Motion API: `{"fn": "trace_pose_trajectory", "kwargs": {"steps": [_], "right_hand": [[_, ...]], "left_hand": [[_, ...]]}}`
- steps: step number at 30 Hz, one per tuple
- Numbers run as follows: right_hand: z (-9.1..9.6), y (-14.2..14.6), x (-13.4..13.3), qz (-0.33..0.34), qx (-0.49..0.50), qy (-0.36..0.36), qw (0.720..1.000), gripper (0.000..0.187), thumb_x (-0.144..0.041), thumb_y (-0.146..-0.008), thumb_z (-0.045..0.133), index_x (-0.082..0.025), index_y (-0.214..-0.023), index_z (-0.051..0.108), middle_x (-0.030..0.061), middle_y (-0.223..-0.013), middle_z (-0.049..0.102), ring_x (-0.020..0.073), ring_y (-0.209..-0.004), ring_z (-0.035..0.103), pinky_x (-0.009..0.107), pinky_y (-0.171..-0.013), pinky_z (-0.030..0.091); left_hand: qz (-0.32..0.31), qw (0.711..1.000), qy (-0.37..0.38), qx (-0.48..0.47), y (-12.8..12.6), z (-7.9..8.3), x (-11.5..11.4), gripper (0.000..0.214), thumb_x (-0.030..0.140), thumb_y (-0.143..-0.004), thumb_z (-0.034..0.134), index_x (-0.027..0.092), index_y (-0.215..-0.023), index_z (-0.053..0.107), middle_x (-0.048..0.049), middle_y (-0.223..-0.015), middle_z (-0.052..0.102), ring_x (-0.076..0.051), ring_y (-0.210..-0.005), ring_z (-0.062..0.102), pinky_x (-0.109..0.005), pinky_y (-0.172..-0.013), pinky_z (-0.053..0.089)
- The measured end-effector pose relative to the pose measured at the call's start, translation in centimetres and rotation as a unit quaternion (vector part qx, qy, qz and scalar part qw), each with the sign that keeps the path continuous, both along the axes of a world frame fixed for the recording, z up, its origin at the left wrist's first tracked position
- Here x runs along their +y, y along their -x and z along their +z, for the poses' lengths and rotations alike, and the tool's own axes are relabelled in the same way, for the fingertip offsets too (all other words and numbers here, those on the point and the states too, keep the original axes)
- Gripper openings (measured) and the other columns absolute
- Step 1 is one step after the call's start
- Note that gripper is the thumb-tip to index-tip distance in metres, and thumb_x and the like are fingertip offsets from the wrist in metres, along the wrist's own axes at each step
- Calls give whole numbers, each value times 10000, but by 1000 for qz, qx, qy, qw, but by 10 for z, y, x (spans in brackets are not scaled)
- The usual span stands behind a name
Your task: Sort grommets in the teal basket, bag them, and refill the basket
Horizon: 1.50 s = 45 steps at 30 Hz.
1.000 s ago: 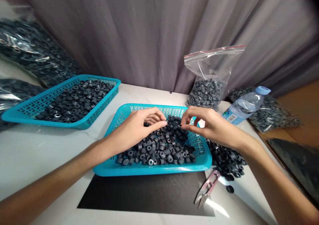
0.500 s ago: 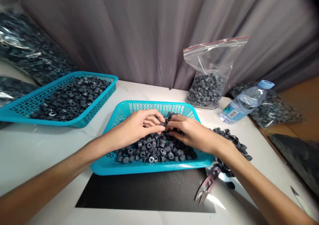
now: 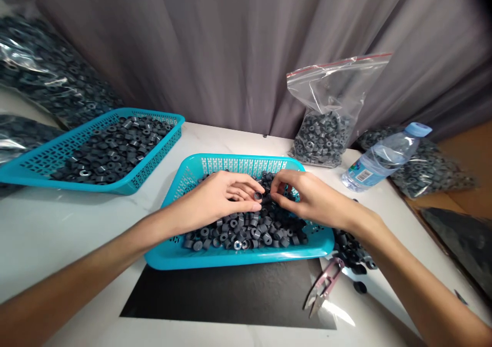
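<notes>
Between the thumb and fingers of my left hand [image 3: 225, 196] is a small dark grey cap [image 3: 258, 197], its hollow side facing me. My right hand [image 3: 303, 190] is closed in a pinch just to the right; what its fingertips hold, if anything, I cannot make out. Both hands are over a turquoise basket [image 3: 238, 264], which holds many small dark grey cylindrical pieces [image 3: 246, 229], some with a hole through the middle. One piece near the front rim shows a shiny, silvery ring [image 3: 238, 245].
Pink-handled thread snips [image 3: 328, 280] lie on a black mat [image 3: 223, 296]. Loose dark pieces [image 3: 351, 254] are scattered right of the basket. A second turquoise basket [image 3: 134, 185] stands left. Behind are a zip bag of pieces [image 3: 323, 137] and a water bottle [image 3: 384, 157].
My hands have drawn slightly apart, the right one moving right. The cap in my left fingers is now plainly visible. The whole view has shifted a little.
</notes>
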State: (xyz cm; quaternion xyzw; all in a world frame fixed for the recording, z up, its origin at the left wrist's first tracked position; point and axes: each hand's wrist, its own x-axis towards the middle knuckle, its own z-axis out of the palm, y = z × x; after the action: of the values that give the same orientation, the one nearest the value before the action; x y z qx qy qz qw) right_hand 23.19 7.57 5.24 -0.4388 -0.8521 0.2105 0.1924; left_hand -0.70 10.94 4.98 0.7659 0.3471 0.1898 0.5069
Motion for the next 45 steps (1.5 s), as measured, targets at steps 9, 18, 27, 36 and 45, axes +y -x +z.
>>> {"fn": "trace_pose_trajectory", "kwargs": {"steps": [9,18,27,36,45], "right_hand": [[1,0,0,-21,39,53,998,93,-110,-827,613,-199,-822,586,-19,-783,637,134,-720,585,263,-687,459],[6,-11,-1,13,20,86,996,163,-177,-956,576,-186,-1099,655,35,-935,724,168,-826,655,304,-752,519],[5,-20,1,37,-73,53,995,127,-210,-980,611,-213,-1067,703,32,-1022,727,191,-938,653,327,-857,492],[-12,-4,6,19,-96,-51,994,178,-171,-1016,535,-181,-1085,699,86,-1071,671,210,-984,612,330,-869,464],[-27,3,10,-12,-170,-103,980,45,-191,-981,612,-178,-966,653,80,-1006,628,232,-965,572,352,-822,427]], "left_hand": [[17,996,-87,33,4,-2,3,272,435,-959,636,221,-1089,744,-20,-965,806,-188,-904,756,-340,-883,591],[-7,925,-324,199,9,-9,-6,365,340,-1026,544,297,-1381,622,-61,-1304,601,-260,-1252,554,-451,-1104,431],[-110,883,-383,249,6,-10,-22,353,282,-1068,457,203,-1390,578,-69,-1400,578,-237,-1340,487,-441,-1233,277],[-113,878,-374,277,5,-10,-18,454,335,-1069,461,133,-1473,509,-117,-1423,547,-265,-1352,461,-439,-1209,328],[-106,894,-347,264,7,-9,-19,359,349,-1054,497,159,-1348,576,-93,-1383,590,-241,-1349,487,-426,-1235,301]]}}
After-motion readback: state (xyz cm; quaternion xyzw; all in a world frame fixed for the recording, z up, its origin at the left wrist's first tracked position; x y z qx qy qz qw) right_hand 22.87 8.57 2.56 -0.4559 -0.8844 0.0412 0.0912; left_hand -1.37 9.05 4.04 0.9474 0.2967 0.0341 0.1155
